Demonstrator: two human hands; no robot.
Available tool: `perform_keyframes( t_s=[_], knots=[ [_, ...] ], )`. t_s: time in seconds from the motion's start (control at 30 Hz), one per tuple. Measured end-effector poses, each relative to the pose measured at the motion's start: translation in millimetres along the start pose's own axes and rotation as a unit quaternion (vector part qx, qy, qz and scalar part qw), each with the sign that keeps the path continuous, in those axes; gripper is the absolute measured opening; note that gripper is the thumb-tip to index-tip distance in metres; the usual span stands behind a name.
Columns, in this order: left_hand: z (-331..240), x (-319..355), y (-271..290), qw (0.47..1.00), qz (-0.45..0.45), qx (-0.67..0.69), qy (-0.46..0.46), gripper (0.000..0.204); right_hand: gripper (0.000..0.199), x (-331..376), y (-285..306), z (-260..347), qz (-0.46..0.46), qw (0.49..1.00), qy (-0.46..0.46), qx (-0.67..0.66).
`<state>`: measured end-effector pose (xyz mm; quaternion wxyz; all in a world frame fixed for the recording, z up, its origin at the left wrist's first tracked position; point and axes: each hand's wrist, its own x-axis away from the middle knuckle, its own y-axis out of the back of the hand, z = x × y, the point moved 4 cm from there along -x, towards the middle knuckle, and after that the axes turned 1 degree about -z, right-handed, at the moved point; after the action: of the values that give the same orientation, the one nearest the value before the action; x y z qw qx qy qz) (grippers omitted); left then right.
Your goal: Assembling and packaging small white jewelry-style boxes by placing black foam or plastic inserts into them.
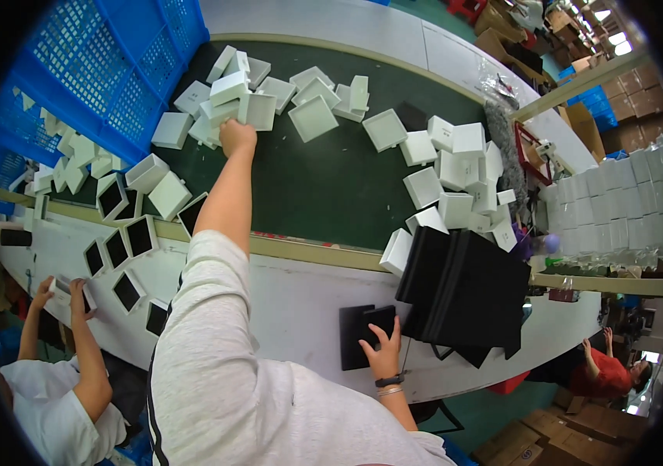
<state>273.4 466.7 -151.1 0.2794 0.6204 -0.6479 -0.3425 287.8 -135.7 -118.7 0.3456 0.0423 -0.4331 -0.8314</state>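
My left hand [238,138] reaches out over the green conveyor belt [300,186] to a heap of white boxes. Its fingers close on the edge of one white box [228,88]; the fingertips are partly hidden. Close to my body, my right hand [383,356] wears a dark wristband and bracelets. Its thumb and fingers hold a small black flat piece [380,318] by the sides. Under and beside that lies another black flat piece [352,338] on the white table [293,303]. A large stack of black pieces [467,287] stands just right of this hand.
Blue plastic crates [91,62] rise at the far left. More white boxes [456,171] are heaped on the belt's right side. Several black-faced open boxes [116,248] lie left. A co-worker [60,388] handles a box there; another person [599,373] is far right, near wrapped white boxes [611,210].
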Motion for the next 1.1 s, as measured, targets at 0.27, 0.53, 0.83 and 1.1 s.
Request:
perform_keyframes(
  t_s=[0.27, 0.53, 0.83, 1.1],
  knots=[
    [9, 227, 105, 0.876, 0.281, 0.39, 0.034, 0.055, 0.044, 2, 57, 122, -0.108, 0.953, 0.266, -0.097],
    [29, 394, 248, 0.736, 0.358, 0.544, 0.185, 0.04, 0.044, 42, 34, 218, 0.02, 0.883, 0.466, 0.054],
    [49, 419, 298, 0.81, 0.362, 0.459, 0.045, 0.043, 0.048, 105, 38, 239, 0.111, 0.859, 0.486, 0.118],
    [40, 434, 315, 0.837, 0.423, 0.333, -0.097, 0.038, 0.042, 86, 37, 204, 0.119, 0.929, 0.18, -0.301]
  ],
)
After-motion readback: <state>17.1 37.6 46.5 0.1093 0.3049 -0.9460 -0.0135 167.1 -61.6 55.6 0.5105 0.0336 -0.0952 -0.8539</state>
